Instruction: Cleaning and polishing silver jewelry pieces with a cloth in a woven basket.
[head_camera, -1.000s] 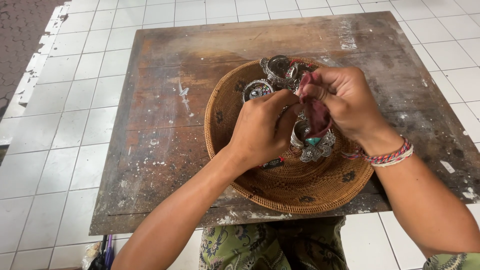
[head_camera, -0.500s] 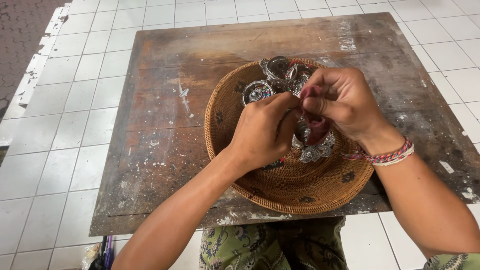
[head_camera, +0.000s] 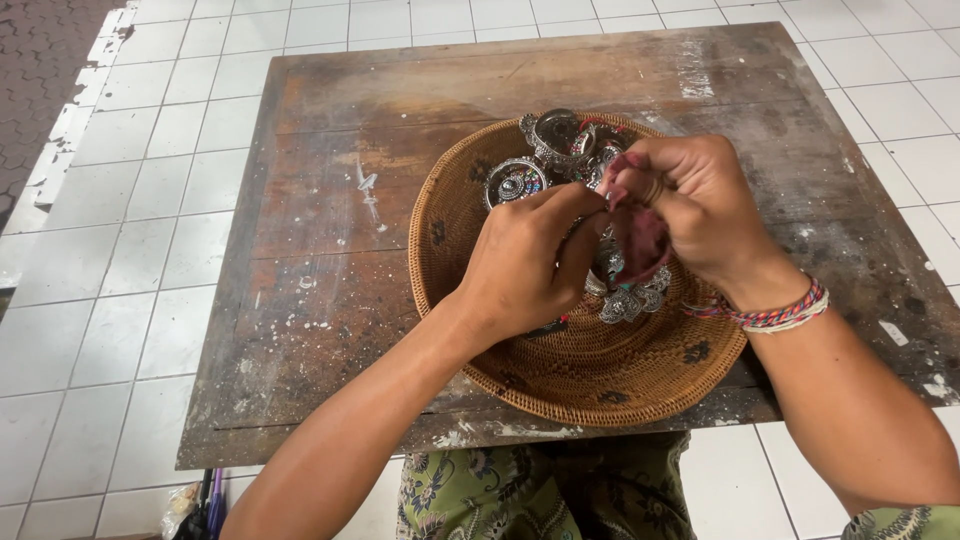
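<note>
A round woven basket (head_camera: 600, 385) rests on a worn wooden board (head_camera: 330, 250). Inside it lie several ornate silver bracelets (head_camera: 545, 150) with coloured stones. My left hand (head_camera: 525, 265) grips one silver bracelet (head_camera: 630, 295) over the basket's middle. My right hand (head_camera: 690, 205) is closed on a small dark red cloth (head_camera: 640, 240) pressed against that bracelet. A braided multicoloured wristband (head_camera: 775, 315) circles my right wrist. Much of the held bracelet is hidden by my fingers.
The board lies on a white tiled floor (head_camera: 90, 280). Dark paving (head_camera: 40, 50) shows at the top left. Green patterned fabric (head_camera: 540, 490) covers my lap at the bottom. A few thin coloured sticks (head_camera: 212, 505) lie at the lower left.
My right hand and the cloth have shifted slightly over the bracelet. My left hand keeps its grip in about the same place.
</note>
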